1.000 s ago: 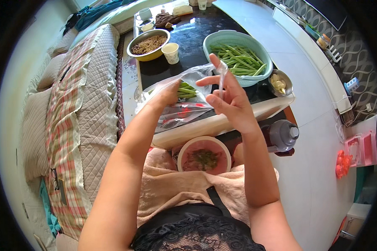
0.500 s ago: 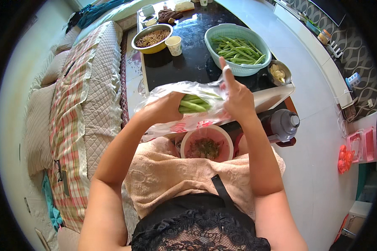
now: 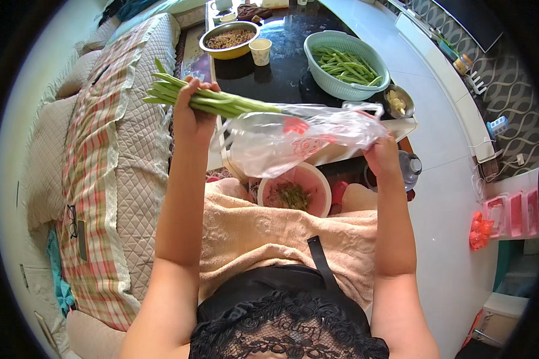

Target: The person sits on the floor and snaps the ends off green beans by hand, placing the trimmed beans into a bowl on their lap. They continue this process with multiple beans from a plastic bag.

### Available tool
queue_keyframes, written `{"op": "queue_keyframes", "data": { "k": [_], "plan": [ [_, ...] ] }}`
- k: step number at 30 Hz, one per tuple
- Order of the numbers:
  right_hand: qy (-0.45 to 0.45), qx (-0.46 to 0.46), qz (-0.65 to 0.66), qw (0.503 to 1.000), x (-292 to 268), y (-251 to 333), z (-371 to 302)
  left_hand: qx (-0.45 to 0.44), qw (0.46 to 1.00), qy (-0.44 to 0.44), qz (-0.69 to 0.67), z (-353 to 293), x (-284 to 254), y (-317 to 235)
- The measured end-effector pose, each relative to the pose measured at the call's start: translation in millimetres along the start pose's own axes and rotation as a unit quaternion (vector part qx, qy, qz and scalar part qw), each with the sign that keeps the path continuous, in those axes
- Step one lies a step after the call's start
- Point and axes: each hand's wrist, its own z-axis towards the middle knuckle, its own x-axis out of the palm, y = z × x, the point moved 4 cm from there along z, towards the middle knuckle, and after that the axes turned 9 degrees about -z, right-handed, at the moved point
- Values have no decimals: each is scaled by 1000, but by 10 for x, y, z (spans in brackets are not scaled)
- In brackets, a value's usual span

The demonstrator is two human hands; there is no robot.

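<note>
Tight in the left hand (image 3: 196,112), long green stalks (image 3: 236,106) now poke past the shiny black table's (image 3: 286,78) left edge, mostly free of the clear, red-printed plastic bag (image 3: 266,140) the right hand (image 3: 382,157) pinches

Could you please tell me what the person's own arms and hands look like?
The left hand and right hand are bare, without gloves; no sleeves show, and no watch or bracelet is visible at either wrist. The black top has see-through, flower-patterned lace.
</note>
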Motion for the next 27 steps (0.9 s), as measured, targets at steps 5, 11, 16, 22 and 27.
{"op": "queue_keyframes", "data": {
  "k": [5,11,16,22,27],
  "plan": [
    [-132,-72,87,985,-717,-135,-158,35,999,-23,-29,235,-285,-155],
    [-81,-37,-109,990,-428,48,-455,77,990,-110,-32,379,-613,-179],
    [95,49,-481,870,-146,36,-656,89,979,-145,-111,536,-855,-353],
    [179,-33,-673,717,209,-379,-531,76,987,-117,-86,543,-750,-281],
    [267,-64,-774,571,564,-1311,-475,46,992,-82,-80,574,-806,-330]
  ]
}}
